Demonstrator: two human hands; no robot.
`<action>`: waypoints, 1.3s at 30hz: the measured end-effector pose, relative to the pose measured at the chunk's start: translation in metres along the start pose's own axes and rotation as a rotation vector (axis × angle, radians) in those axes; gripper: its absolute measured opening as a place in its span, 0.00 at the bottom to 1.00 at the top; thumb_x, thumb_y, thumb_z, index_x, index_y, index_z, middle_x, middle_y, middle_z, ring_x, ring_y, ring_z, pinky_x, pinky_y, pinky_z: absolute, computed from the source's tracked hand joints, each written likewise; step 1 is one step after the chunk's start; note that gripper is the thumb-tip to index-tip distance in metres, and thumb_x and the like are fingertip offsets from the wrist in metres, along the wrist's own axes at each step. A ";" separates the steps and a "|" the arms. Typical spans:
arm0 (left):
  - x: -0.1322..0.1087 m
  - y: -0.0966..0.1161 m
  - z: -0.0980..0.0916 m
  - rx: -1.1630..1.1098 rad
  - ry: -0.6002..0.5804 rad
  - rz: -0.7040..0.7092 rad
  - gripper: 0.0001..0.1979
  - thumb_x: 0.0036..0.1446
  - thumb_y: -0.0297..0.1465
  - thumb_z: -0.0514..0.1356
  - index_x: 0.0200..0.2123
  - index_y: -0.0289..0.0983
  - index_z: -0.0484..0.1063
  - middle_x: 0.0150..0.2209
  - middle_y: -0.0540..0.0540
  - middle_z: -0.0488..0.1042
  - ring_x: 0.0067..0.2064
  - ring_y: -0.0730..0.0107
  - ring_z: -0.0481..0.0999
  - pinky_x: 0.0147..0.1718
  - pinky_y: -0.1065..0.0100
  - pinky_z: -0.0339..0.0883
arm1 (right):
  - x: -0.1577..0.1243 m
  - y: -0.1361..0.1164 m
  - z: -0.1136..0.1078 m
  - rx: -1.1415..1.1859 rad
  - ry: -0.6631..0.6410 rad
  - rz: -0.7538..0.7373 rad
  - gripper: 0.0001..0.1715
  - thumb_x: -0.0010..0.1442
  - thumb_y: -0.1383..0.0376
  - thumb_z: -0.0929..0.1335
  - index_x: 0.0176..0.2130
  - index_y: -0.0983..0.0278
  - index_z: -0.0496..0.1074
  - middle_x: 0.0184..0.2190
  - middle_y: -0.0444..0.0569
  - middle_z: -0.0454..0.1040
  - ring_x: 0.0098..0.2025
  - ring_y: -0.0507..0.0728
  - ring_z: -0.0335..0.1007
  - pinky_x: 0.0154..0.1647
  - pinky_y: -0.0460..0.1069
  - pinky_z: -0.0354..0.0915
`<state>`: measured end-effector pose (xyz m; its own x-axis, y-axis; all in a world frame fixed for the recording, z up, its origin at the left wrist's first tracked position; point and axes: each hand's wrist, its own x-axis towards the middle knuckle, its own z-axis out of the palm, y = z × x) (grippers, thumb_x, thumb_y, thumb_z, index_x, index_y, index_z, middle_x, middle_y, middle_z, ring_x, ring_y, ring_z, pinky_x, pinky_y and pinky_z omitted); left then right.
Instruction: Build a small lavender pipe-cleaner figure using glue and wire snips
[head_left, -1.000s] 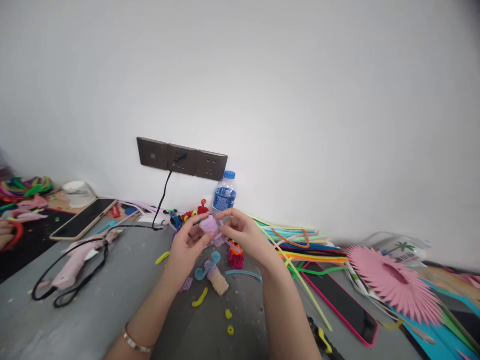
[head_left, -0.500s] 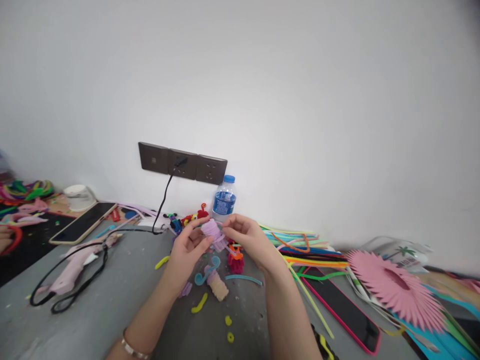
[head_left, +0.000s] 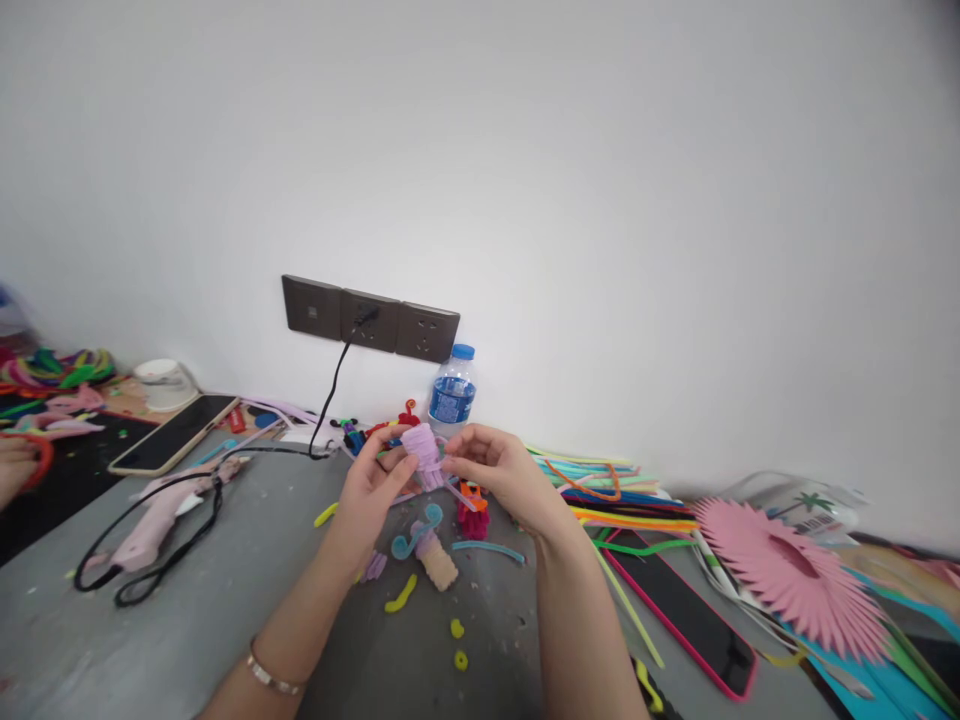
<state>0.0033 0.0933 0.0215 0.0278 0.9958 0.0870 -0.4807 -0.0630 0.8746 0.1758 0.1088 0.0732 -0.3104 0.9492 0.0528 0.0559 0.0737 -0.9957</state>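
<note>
My left hand [head_left: 377, 478] grips a coiled lilac pipe-cleaner piece [head_left: 423, 448] between thumb and fingers, above the grey table. From the other side my right hand [head_left: 487, 462] pinches at a lilac strand of the same piece. Just below lies a beige and lilac coiled figure [head_left: 437, 563], beside a light blue curled pipe cleaner [head_left: 412, 541]. A magenta and orange pipe-cleaner figure [head_left: 472, 515] stands behind my right hand. Near it rests a short light blue strip [head_left: 489, 550]. Yellow pieces [head_left: 401, 594] are scattered in front.
A pink glue gun [head_left: 154, 525] with a black cord lies left, near a phone [head_left: 176, 435]. A water bottle [head_left: 453, 385] stands by the wall. To the right are pipe cleaners [head_left: 637, 515], a red-edged phone [head_left: 686, 615] and a pink pleated disc [head_left: 791, 580]. Another person's hand [head_left: 16, 468] shows at far left.
The view has shifted slightly. The lilac piece is turned a little more upright in my left hand. My right fingers stay at its strand.
</note>
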 end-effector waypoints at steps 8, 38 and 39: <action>-0.001 0.000 0.000 -0.022 -0.047 0.001 0.21 0.51 0.36 0.69 0.46 0.39 0.69 0.43 0.44 0.80 0.39 0.66 0.78 0.35 0.70 0.71 | -0.001 -0.003 0.004 0.003 -0.011 -0.016 0.14 0.48 0.58 0.76 0.31 0.64 0.73 0.28 0.44 0.74 0.31 0.52 0.67 0.34 0.48 0.62; -0.001 0.005 0.003 -0.055 -0.065 -0.062 0.24 0.46 0.33 0.72 0.46 0.39 0.71 0.40 0.46 0.79 0.37 0.68 0.77 0.33 0.71 0.69 | -0.009 -0.010 -0.003 -0.343 -0.018 -0.240 0.07 0.62 0.65 0.65 0.39 0.61 0.73 0.32 0.45 0.70 0.35 0.54 0.65 0.38 0.49 0.62; -0.002 0.006 0.003 -0.080 -0.075 -0.075 0.24 0.46 0.33 0.72 0.46 0.39 0.71 0.40 0.46 0.79 0.37 0.68 0.77 0.33 0.71 0.70 | -0.010 -0.009 -0.004 -0.373 -0.012 -0.273 0.08 0.62 0.66 0.65 0.40 0.61 0.74 0.35 0.46 0.71 0.37 0.55 0.66 0.40 0.50 0.62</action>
<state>0.0030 0.0913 0.0279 0.1307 0.9896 0.0605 -0.5432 0.0204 0.8394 0.1819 0.1001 0.0824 -0.3717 0.8764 0.3061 0.3077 0.4275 -0.8501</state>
